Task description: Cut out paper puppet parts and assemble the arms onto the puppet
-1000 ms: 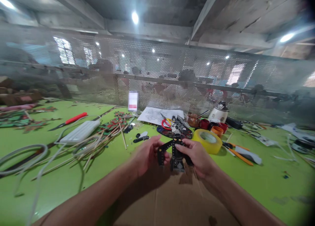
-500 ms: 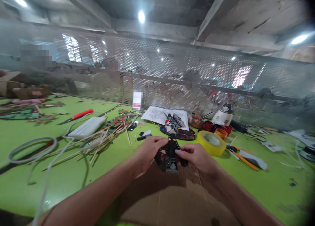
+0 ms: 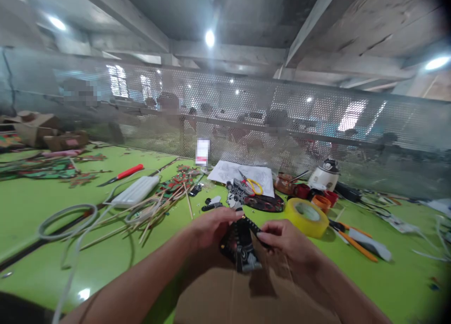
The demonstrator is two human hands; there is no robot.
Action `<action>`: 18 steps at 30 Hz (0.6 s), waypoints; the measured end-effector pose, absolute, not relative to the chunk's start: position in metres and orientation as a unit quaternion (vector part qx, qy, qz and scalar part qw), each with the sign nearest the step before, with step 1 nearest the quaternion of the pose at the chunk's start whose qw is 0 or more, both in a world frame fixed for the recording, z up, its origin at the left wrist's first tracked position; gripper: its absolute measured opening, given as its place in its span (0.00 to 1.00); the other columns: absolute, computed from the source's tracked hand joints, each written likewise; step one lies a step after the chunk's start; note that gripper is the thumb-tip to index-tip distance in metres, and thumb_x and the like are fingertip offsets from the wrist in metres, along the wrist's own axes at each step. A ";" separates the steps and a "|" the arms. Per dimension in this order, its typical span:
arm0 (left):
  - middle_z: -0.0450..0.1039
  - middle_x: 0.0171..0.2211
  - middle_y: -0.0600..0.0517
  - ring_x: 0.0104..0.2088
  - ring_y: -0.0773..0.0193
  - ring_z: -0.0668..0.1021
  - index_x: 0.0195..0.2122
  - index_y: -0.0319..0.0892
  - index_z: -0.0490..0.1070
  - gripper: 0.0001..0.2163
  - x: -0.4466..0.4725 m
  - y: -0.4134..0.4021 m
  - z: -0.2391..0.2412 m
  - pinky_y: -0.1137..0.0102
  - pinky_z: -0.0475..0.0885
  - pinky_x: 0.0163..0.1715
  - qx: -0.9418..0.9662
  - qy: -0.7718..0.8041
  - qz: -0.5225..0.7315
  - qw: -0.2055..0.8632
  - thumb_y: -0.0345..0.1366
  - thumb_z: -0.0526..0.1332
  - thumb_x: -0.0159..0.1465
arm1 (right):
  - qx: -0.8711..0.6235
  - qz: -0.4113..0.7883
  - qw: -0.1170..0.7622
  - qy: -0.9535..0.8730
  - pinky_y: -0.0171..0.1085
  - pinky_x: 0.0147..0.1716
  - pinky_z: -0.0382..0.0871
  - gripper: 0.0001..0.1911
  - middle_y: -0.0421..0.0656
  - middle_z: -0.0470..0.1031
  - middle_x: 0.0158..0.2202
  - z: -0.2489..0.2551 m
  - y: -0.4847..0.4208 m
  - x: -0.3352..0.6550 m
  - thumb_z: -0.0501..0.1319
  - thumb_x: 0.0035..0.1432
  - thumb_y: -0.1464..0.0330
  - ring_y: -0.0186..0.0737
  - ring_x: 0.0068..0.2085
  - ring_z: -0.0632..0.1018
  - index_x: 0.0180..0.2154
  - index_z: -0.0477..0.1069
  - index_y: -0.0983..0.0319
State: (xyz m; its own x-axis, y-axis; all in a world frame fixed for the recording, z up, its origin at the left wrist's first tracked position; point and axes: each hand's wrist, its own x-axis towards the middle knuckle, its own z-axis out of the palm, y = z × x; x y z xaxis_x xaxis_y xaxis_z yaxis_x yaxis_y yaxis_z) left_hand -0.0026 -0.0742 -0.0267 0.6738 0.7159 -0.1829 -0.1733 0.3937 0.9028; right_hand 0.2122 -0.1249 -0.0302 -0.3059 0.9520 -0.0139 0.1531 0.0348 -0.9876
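Observation:
Both my hands hold a small flat black puppet figure point(image 3: 241, 241) with a pale painted head and jointed arms, upright over a brown cardboard sheet point(image 3: 246, 291). My left hand point(image 3: 211, 227) pinches the figure near its neck and left arm. My right hand point(image 3: 287, 238) grips its right arm with closed fingers. The figure's lower edge hangs just above the cardboard.
On the green table point(image 3: 52, 258) lie a yellow tape roll point(image 3: 306, 216), orange-handled pliers point(image 3: 352, 234), scissors on printed paper point(image 3: 250, 185), small paint cups point(image 3: 310, 192), bamboo sticks point(image 3: 155, 209), a white power strip point(image 3: 136, 192), grey cable loops point(image 3: 66, 216), a red-handled knife point(image 3: 121, 175). A perforated metal screen point(image 3: 246, 122) stands behind.
The view has shifted and the figure has tilted, its head now leaning left. My hands stay on it, slightly lower over the cardboard.

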 end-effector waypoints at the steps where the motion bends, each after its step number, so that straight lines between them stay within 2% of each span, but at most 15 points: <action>1: 0.78 0.26 0.47 0.25 0.63 0.77 0.30 0.36 0.76 0.16 -0.002 -0.076 -0.027 0.70 0.71 0.27 0.471 0.293 0.273 0.786 0.45 0.70 0.51 | -0.446 0.531 0.367 -0.619 0.33 0.25 0.60 0.17 0.38 0.70 0.20 -0.031 -0.125 0.212 0.69 0.49 0.55 0.32 0.23 0.68 0.25 0.76 0.64; 5: 0.79 0.28 0.44 0.26 0.62 0.79 0.38 0.34 0.78 0.20 0.006 -0.083 -0.028 0.69 0.73 0.32 0.469 0.295 0.248 0.795 0.42 0.73 0.48 | -0.443 0.541 0.360 -0.618 0.34 0.26 0.60 0.20 0.39 0.72 0.22 -0.034 -0.126 0.208 0.69 0.48 0.52 0.32 0.22 0.68 0.26 0.77 0.64; 9: 0.79 0.25 0.45 0.22 0.65 0.77 0.31 0.33 0.78 0.16 0.013 -0.083 -0.032 0.72 0.71 0.27 0.470 0.328 0.273 0.773 0.40 0.72 0.46 | -0.457 0.544 0.346 -0.613 0.35 0.27 0.63 0.25 0.42 0.74 0.23 -0.037 -0.125 0.209 0.65 0.52 0.48 0.34 0.24 0.70 0.29 0.78 0.66; 13: 0.78 0.22 0.45 0.20 0.65 0.75 0.27 0.33 0.77 0.12 0.015 -0.085 -0.035 0.72 0.70 0.24 0.473 0.352 0.273 0.760 0.39 0.69 0.48 | -0.531 0.463 0.378 -0.600 0.38 0.31 0.69 0.32 0.46 0.77 0.26 -0.038 -0.109 0.222 0.55 0.55 0.42 0.38 0.27 0.75 0.30 0.76 0.66; 15: 0.78 0.22 0.44 0.21 0.64 0.76 0.28 0.33 0.77 0.13 0.015 -0.088 -0.033 0.70 0.71 0.25 0.476 0.342 0.249 0.771 0.39 0.68 0.47 | -0.562 0.428 0.369 -0.604 0.38 0.28 0.69 0.30 0.46 0.77 0.25 -0.036 -0.094 0.228 0.56 0.55 0.44 0.38 0.26 0.75 0.29 0.74 0.65; 18: 0.76 0.22 0.46 0.21 0.63 0.76 0.28 0.33 0.77 0.15 0.015 -0.095 -0.030 0.68 0.72 0.27 0.485 0.254 0.188 0.815 0.42 0.69 0.47 | -0.572 0.387 0.323 -0.647 0.37 0.26 0.68 0.21 0.42 0.74 0.21 -0.029 -0.067 0.227 0.65 0.52 0.53 0.39 0.24 0.74 0.22 0.72 0.66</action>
State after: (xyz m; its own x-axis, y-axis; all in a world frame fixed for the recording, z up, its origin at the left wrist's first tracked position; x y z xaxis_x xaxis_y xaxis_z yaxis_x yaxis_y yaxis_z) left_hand 0.0150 -0.0950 -0.0299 0.8003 0.5531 -0.2313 -0.0605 0.4583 0.8867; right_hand 0.2272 -0.0666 -0.0292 -0.1371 0.9902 -0.0250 0.4912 0.0460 -0.8698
